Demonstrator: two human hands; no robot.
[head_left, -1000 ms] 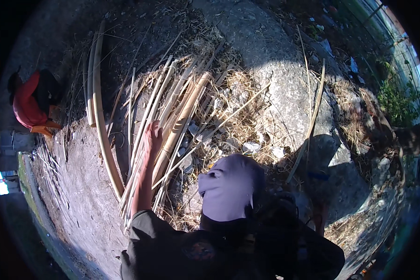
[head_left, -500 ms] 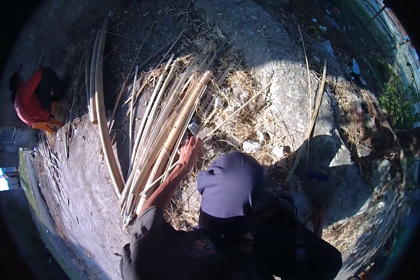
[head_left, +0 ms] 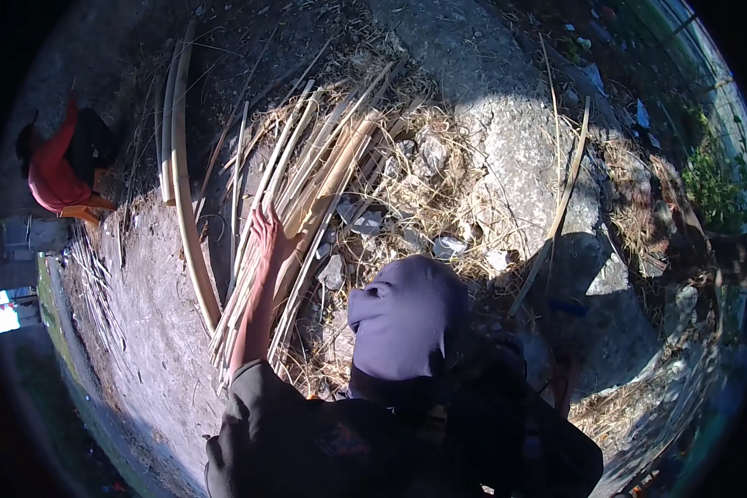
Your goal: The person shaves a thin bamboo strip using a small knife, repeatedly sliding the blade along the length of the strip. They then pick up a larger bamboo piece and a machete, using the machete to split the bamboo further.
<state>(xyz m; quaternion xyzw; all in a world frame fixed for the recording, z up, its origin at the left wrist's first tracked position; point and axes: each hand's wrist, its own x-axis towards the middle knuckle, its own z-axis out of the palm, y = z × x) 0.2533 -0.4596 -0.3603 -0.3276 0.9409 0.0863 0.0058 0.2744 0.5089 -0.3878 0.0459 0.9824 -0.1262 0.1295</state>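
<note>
A long pile of split bamboo strips (head_left: 315,189) slants across the ground left of the middle, some narrow and pale, some broad. My left hand (head_left: 270,236) lies on the middle of this pile, its fingers stretched out and touching the strips. Just right of that hand is a broad bamboo piece (head_left: 340,162), partly covered by it lower down. Deep shadow at the lower right leaves my right hand (head_left: 564,380) barely visible; its fingers and anything in them cannot be made out.
Two long curved bamboo lengths (head_left: 181,158) lie left of the pile. Stones (head_left: 334,271) and dry shavings (head_left: 423,199) cover the ground to its right, with a single strip (head_left: 566,195) beyond. A person in red (head_left: 56,170) sits at far left. Purple-grey cloth (head_left: 407,319) fills the lower middle.
My left hand has moved left, from the pile's right edge onto its middle. Some strips have shifted, and more stones show at the pile's right side.
</note>
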